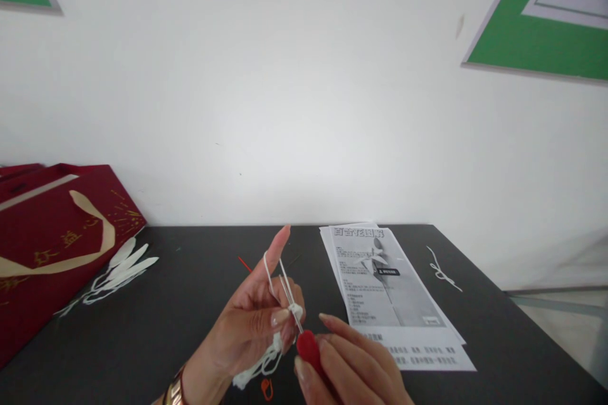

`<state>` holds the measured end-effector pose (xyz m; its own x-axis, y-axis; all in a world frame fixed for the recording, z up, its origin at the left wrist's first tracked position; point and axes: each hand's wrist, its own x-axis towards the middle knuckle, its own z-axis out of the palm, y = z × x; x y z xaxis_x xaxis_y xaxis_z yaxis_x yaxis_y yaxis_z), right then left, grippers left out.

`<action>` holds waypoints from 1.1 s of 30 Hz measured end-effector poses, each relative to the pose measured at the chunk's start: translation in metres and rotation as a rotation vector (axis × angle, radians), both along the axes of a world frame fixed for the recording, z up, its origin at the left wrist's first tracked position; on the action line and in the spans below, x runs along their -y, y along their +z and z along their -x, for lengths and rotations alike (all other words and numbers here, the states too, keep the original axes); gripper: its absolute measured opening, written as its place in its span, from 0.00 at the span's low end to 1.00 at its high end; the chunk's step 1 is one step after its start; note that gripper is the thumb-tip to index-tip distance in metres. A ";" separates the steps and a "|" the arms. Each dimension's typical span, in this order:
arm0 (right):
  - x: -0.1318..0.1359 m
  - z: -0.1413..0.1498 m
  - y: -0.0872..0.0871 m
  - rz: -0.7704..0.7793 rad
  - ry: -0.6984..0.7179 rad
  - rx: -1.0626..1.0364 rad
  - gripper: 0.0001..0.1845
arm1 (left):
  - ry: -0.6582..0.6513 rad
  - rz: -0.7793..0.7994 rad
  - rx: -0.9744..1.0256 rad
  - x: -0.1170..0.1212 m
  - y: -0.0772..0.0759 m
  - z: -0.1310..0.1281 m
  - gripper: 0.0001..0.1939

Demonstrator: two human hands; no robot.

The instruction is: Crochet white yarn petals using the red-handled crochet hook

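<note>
right hand grasping red-handled hook, business end up against white yarn piece pinched in left hand above dark table; yarn strand over raised finger. looks mid-stitch; next move calls for taut yarn, steady pinch.

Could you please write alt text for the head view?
The left hand holds white yarn looped around a raised finger; the right hand holds a red-handled tool against it. Printed sheets and a red bag lie nearby.
</note>
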<state>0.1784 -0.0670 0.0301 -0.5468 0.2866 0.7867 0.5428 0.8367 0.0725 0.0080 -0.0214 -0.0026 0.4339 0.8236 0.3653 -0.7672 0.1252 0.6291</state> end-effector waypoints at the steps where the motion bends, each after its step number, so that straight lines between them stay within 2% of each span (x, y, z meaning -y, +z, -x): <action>1: -0.001 0.000 0.000 -0.014 -0.013 0.019 0.10 | 0.010 -0.010 0.003 0.001 0.000 -0.001 0.44; 6: -0.004 -0.001 -0.003 -0.147 -0.087 0.017 0.11 | 0.122 -0.014 -0.035 0.002 0.001 0.000 0.44; 9: -0.005 -0.001 -0.009 -0.157 -0.098 -0.040 0.09 | 0.156 -0.036 -0.099 0.000 0.002 0.003 0.43; 13: -0.005 -0.007 -0.020 -0.057 -0.052 -0.179 0.08 | 0.167 -0.052 -0.135 -0.003 0.001 0.005 0.45; 15: -0.005 -0.010 -0.026 0.017 0.017 -0.170 0.12 | 0.147 -0.036 -0.119 -0.004 0.001 0.004 0.46; 16: -0.004 -0.012 -0.027 0.036 0.018 -0.239 0.14 | 0.135 -0.027 -0.108 -0.004 0.000 0.004 0.46; 19: -0.004 -0.013 -0.028 0.134 0.066 -0.323 0.20 | 0.115 -0.007 -0.086 -0.004 -0.001 0.003 0.47; 22: -0.004 -0.011 -0.024 0.243 0.129 -0.410 0.21 | 0.108 -0.004 -0.096 -0.004 -0.004 0.003 0.47; 29: -0.008 -0.009 -0.015 0.379 0.224 -0.617 0.12 | 0.029 -0.036 -0.086 -0.006 -0.003 0.003 0.39; 33: -0.009 -0.015 -0.013 0.473 0.273 -0.693 0.08 | 0.000 -0.021 -0.084 -0.007 -0.002 0.004 0.40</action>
<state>0.1930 -0.0576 0.0168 -0.0880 0.5950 0.7989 0.1127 0.8028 -0.5855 0.0038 -0.0140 -0.0050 0.4636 0.8164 0.3443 -0.7115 0.1114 0.6938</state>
